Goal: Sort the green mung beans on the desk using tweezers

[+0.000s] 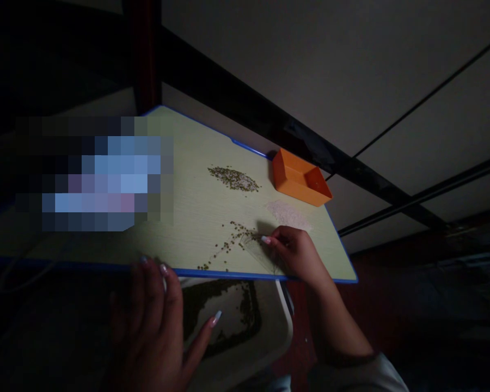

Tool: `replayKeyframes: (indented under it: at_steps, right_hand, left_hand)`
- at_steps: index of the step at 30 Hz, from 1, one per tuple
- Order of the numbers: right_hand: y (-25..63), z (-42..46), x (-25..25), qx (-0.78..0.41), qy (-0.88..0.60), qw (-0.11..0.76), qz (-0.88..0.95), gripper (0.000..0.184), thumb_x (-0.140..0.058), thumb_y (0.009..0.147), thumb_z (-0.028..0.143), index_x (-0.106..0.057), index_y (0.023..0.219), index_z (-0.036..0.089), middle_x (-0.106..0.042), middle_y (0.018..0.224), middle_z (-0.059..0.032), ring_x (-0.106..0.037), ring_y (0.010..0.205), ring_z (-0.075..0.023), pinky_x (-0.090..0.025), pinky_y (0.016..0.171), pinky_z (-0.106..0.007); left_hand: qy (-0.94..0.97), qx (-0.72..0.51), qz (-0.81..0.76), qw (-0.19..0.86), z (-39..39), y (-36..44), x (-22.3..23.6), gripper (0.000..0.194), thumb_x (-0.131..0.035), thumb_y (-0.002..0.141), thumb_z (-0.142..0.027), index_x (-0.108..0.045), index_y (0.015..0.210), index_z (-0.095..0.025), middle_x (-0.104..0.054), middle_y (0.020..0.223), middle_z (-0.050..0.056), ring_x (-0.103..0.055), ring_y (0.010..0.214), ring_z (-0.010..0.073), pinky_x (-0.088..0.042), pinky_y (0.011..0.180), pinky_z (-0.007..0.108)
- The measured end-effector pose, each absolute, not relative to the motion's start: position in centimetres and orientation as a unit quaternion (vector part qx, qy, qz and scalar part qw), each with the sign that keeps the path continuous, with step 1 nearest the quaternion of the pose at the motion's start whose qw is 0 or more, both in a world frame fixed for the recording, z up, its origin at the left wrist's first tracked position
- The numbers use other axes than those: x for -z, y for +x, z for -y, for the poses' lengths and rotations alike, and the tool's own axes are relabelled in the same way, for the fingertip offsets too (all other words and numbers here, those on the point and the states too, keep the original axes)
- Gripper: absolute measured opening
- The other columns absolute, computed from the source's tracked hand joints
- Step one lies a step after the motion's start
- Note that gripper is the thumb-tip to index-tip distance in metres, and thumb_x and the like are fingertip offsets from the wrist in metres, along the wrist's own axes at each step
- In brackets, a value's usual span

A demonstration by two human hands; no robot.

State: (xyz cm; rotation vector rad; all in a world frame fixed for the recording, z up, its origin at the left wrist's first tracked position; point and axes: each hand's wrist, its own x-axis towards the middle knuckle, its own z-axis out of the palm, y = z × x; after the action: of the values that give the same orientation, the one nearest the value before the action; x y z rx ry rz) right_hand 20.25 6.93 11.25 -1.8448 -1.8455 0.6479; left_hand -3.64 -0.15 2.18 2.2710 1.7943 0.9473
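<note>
My right hand (292,250) is closed above the near right part of the pale table, its thumb and fingers pinching a clear, flat, triangular plastic piece (259,255) that looks like a set square. Loose small green beans (227,245) lie scattered beside that piece. Farther back is a pile of green beans mixed with pale grains (233,179). A heap of whitish grains (288,213) sits just beyond my right hand. At the table's near edge, my left hand (155,321) is open, thumb spread, holding nothing I can see. Below the edge, a white tub (286,321) contains dark green beans.
An orange open box (298,182) stands at the back right of the blue-edged table (188,228). A blurred-out, bluish patch (118,174) covers the table's left side. A thin pale cable (8,277) hangs at the left. A wall runs behind.
</note>
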Motion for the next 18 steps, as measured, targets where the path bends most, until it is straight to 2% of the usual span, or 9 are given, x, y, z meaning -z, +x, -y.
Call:
replayKeyframes:
  at_steps: [18]
  right_hand:
    - [19.1, -8.1, -12.5, -0.236, -0.603, 0.186, 0.739, 0.025, -0.058, 0.088, 0.034, -0.06, 0.072, 0.016, -0.054, 0.06, 0.0022, -0.044, 0.056, -0.0091, -0.031, 0.054, -0.02]
  left_hand:
    - [0.745, -0.305, -0.592, 0.043, 0.2, -3.6, -2.2, 0.083, -0.032, 0.083, -0.057, -0.005, 0.144, -0.008, -0.005, 0.159, 0.024, -0.004, 0.148, 0.0376, -0.019, 0.113, 0.065]
